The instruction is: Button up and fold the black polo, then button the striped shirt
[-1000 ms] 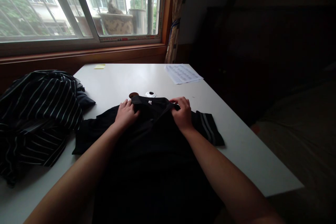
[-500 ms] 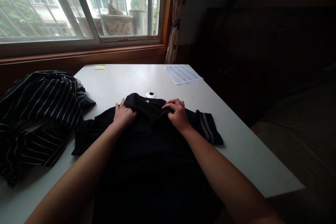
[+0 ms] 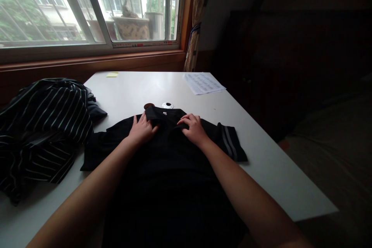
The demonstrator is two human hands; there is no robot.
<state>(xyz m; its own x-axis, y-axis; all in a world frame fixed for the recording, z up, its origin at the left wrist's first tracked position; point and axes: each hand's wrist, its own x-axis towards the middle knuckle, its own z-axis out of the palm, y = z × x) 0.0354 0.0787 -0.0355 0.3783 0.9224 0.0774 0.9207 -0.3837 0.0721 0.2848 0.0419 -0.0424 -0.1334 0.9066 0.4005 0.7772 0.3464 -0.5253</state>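
A black short-sleeved shirt lies spread on the white table, collar at the far end. Two grey bands ring its right-hand sleeve, and a small pale label shows inside the neck. My left hand rests on the shirt beside the left part of the collar, fingers spread and thumb apart. On the other side, my right hand is closed, its thumb and curled fingers pinching the collar's right edge. Dark cloth hides exactly how much fabric sits between those fingertips.
A heap of black cloth with white stripes covers the table's left side. Beyond the collar are a white ring-shaped piece and a brown round piece. Printed sheets and a yellow note lie near the far edge, below a window.
The collar's left side has come down lower, uncovering the brown round piece. My left hand has shifted slightly right, and my right hand slightly left and down with the collar edge.
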